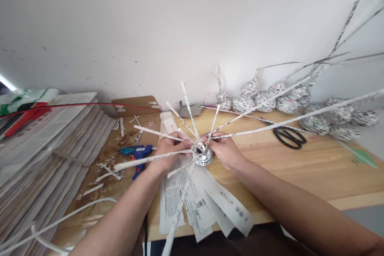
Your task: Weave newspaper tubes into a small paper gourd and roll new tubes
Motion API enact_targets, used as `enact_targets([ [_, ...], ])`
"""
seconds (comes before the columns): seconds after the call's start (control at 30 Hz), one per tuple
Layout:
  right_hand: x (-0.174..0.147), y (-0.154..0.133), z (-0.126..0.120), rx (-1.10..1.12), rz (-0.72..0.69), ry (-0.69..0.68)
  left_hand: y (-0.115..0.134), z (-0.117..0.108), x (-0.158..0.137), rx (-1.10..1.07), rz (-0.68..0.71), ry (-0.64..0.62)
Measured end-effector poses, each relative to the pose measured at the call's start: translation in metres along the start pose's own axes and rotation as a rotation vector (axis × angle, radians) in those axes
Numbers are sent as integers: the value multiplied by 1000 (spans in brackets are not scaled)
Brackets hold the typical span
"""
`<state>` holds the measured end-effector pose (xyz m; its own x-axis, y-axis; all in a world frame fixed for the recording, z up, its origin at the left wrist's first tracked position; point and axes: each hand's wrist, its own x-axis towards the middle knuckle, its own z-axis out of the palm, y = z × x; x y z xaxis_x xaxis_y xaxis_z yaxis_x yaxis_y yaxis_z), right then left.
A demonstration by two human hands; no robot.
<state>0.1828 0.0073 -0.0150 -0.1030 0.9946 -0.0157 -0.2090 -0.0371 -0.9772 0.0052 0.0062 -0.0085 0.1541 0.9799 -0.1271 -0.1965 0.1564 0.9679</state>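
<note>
Between my hands, above the wooden table, is a small round woven paper basket (pixel 204 159) with a dark opening at its top. Several rolled paper sticks (pixel 186 95) fan out from it in all directions. My left hand (pixel 171 149) is closed at the basket's left side, fingers pinching near the base of the sticks. On the other side my right hand (pixel 224 150) grips a long paper stick (pixel 270 126) close to the rim; the stick runs far off to the right. The fingertips of both hands are partly hidden by the sticks.
Cut newspaper strips (pixel 204 204) lie fanned under the basket. Black scissors (pixel 289 137) rest to the right, before several woven gourd shapes (pixel 249 98) along the wall. At left are a blue glue gun (pixel 139 156), paper scraps (pixel 111 171) and a tall newspaper stack (pixel 60 144).
</note>
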Motion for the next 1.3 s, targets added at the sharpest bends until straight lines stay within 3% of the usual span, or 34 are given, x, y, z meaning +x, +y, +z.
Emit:
enact_targets([
  [0.2,1,2,0,-41,-79,31,-5,4,-1,-13,-8,40],
  [0.5,-2,3,0,-186,-228,9,0,7,-5,25,-24,-45],
  [0.77,-3,6,2,-190,-194,30,0,5,-6,34,-102,-3],
  [1.03,-6,5,4,-208,-170,48,7,15,-14,433,76,156],
  [1.17,-7,3,4,-157,-108,43,9,18,-17,451,99,179],
  [1.3,-6,8,4,-116,-92,62,5,13,-13,335,3,155],
])
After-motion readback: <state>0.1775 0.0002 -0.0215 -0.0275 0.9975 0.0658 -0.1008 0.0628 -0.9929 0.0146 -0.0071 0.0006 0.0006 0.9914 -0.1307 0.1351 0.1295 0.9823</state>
